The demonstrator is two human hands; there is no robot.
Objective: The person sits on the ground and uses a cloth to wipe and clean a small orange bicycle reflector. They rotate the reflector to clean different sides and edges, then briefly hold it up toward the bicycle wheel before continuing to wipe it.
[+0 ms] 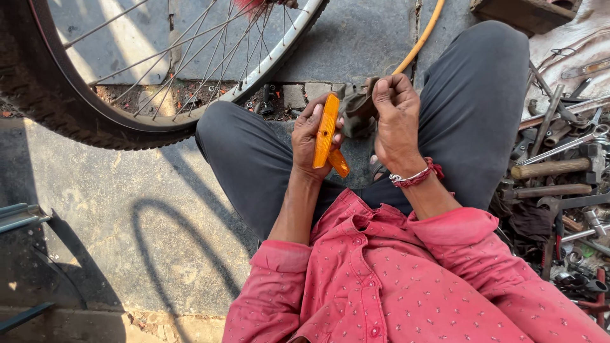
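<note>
The left hand (311, 136) holds an orange reflector (326, 130), a long narrow plastic strip stood nearly upright, its grip narrow: thumb on the near edge, fingers wrapped behind and mostly hidden by the strip. Just below that grip a second orange piece (338, 162) sticks out at a slant; whether it is a separate reflector or part of the first cannot be told, as the joint lies behind the palm.

Just right of the left grip, the right hand (395, 121) is closed on a dark rag (356, 111), bunched between the fingers and thumb, so its shape and size are hard to read. The rag lies close against the reflector's upper right side; actual contact is not clear. A red thread and a metal bracelet (416, 176) circle the right wrist.

Both hands hang over the lap of the person, who sits in dark trousers (473, 95) and a red patterned shirt (406, 279) on paved ground.

Up and to the left of the grips stands a bicycle wheel (159, 70) with tyre, rim and spokes, cut off by the top and left edges. A yellow hose (420, 39) runs away above the right hand, its near end hidden behind the rag and fingers. To the right of the right hand lies a heap of tools (559, 165): wooden-handled hammers, spanners and rods, tangled and partly cut off by the frame edge, many too jumbled to name.
</note>
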